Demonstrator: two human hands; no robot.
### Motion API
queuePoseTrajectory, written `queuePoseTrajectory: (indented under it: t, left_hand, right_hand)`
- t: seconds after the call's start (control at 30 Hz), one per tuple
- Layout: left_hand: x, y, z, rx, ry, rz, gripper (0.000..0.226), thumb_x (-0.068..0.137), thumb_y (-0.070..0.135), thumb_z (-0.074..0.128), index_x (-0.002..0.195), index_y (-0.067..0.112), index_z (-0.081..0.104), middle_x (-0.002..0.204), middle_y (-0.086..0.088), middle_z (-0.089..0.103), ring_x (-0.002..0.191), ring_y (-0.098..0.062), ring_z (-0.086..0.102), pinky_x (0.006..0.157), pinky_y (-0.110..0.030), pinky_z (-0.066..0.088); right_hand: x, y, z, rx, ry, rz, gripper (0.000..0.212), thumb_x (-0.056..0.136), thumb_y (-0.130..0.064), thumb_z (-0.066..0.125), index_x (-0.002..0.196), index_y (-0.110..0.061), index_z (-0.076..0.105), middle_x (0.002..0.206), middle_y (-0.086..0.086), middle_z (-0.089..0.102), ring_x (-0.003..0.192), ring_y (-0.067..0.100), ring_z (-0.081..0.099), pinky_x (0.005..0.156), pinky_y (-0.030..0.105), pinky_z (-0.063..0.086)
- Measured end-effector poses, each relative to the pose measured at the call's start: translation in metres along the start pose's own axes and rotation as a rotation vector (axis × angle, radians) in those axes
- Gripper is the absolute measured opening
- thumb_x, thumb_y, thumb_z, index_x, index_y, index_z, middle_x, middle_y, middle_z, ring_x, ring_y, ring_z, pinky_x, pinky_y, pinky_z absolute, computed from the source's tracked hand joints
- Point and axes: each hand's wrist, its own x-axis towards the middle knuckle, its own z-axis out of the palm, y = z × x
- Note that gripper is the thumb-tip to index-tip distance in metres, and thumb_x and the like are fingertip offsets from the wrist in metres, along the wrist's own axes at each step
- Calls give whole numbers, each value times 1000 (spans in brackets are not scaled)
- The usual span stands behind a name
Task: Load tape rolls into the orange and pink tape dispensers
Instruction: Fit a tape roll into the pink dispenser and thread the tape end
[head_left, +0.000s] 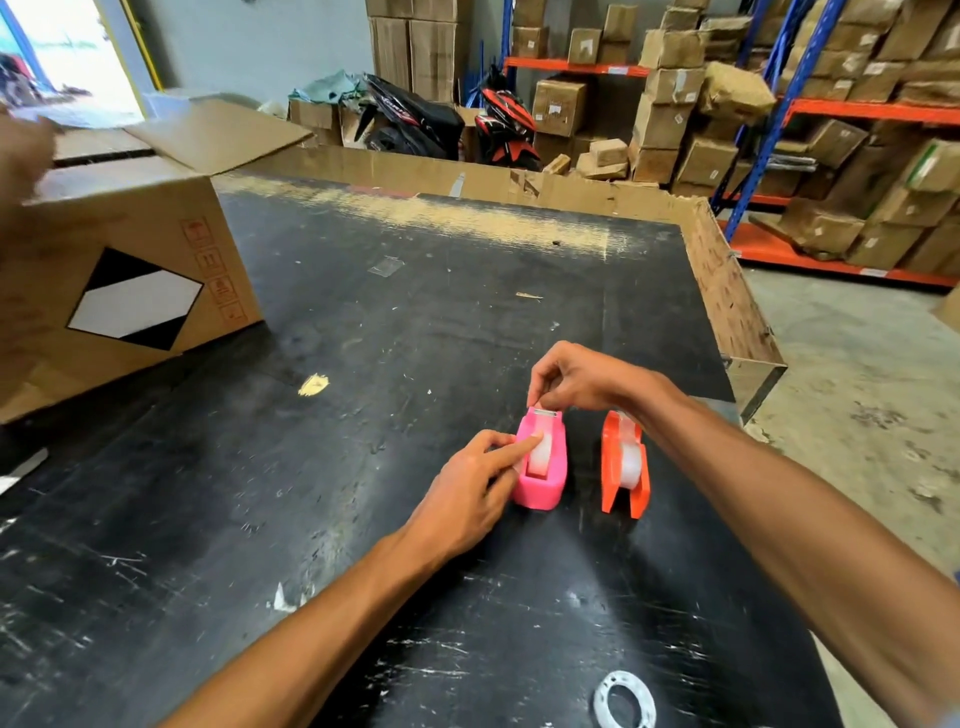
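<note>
On the black counter (363, 467), right of centre in the frame, my left hand (467, 499) presses one extended finger on the roll in the pink dispenser (540, 467). My right hand (576, 382) pinches what seems to be the tape end at its cutter. Just right, the orange dispenser (626, 467) already holds its roll. Nearly done.

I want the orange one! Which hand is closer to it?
Right. The right hand is just behind and left of the orange dispenser; the left hand is farther, beyond the pink dispenser.
</note>
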Motion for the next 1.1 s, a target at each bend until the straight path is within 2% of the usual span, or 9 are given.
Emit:
queuePoseTrajectory:
  t: [0.2,0.4,0.47,0.57,0.7,0.77,0.87,1.0,1.1]
  left_hand:
    - [0,4,-2,-28,-7,-22,38,96,21,44,134,26,51,119,3,56,108,-8,56,98,-23,44]
    - [0,8,-2,-48,1,-27,38,97,17,45,134,21,52,113,4,54,100,-9,57,86,-1,36]
    - [2,8,-1,-48,-3,-30,38,96,15,45,134,20,52,111,3,54,98,-11,57,83,1,35]
    - [8,7,1,-25,-21,-39,40,96,13,44,135,21,50,111,2,53,97,-12,55,82,1,34]
    - [9,7,0,-23,-41,-41,42,97,15,43,138,23,45,110,1,55,97,-13,53,82,-4,34]
    - [8,9,-3,-67,-23,-72,45,97,22,42,142,26,38,116,-3,59,105,-14,55,91,-12,34]
    - [1,14,-10,-87,48,-83,49,97,26,44,145,24,32,125,-4,55,113,-15,53,99,-22,37]
    - [-12,25,-17,-39,133,23,44,93,26,51,137,19,48,127,-4,53,119,-19,49,101,-39,45]
    - [-28,49,-15,-26,77,114,41,88,31,51,123,13,61,123,-5,58,115,-19,51,99,-38,46]
  right_hand:
    - [3,0,-1,-24,-84,135,16,78,-2,63,79,-12,75,63,-3,71,64,16,69,67,30,52]
    - [-6,-4,-5,-26,13,152,14,85,-4,60,90,-3,73,78,11,72,70,21,70,74,33,61]
    - [-14,-4,-8,-37,60,143,13,87,-4,58,90,-3,71,74,9,70,70,21,70,72,33,60]
    - [-29,-4,-15,-82,155,107,14,85,-5,59,83,-10,72,63,3,66,56,13,65,64,28,56]
    - [-64,-12,-23,-129,227,94,14,83,-9,60,83,-11,74,75,9,72,60,10,62,66,26,50]
    - [-85,-20,-25,-167,276,84,17,84,-12,60,90,-9,75,85,6,74,73,11,63,67,23,47]
    - [-118,-30,-26,-176,356,99,17,86,-16,60,94,-12,75,89,1,72,77,8,62,64,19,46]
    - [-166,-41,-12,-188,382,178,16,88,-18,61,98,-15,74,96,0,72,85,10,64,74,27,51]
    - [-206,-46,8,-208,348,252,17,89,-18,61,99,-12,74,99,4,73,90,17,66,84,36,53]
